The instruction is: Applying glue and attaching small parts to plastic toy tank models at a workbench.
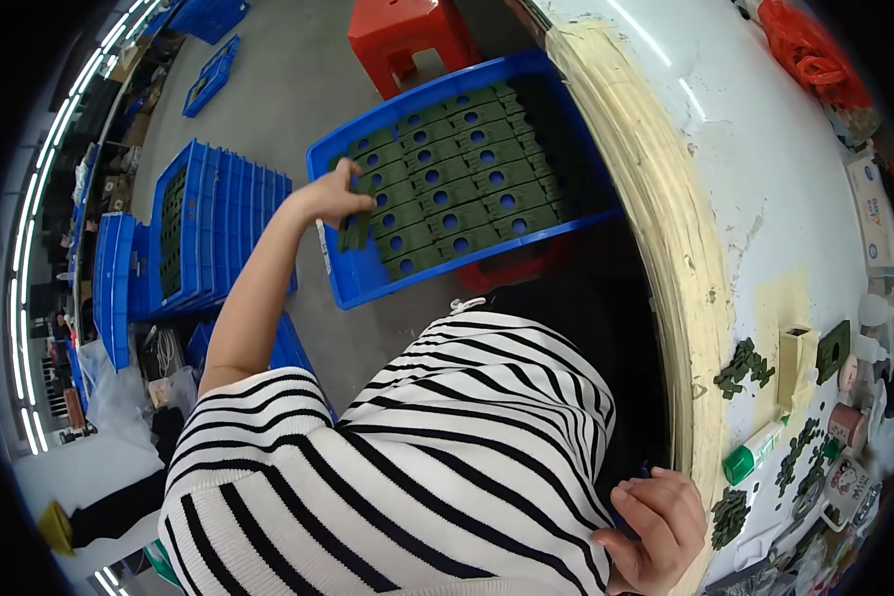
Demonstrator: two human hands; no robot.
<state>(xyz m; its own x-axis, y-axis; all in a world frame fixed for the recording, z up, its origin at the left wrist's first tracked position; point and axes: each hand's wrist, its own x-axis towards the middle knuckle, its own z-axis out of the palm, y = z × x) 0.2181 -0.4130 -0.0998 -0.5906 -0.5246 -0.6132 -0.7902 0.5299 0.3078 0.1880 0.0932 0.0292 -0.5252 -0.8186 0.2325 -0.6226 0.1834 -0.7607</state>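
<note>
Over the left end of a blue plastic bin, my left hand is closed on a dark green flat part, which sits at a tilt against the neighbouring rows. Much of its grip is hidden behind the hand. Rows of similar dark green parts, each with a round hole showing blue, fill most of the bin. At the lower right, my right hand is by the bench edge, fingers loosely curled and thumb apart, with nothing visible in it.
A red stool stands beyond the bin. Stacked blue bins are on the left. The white bench on the right has a worn, taped edge and carries small green pieces, a green-capped tube, a mug and a red bag.
</note>
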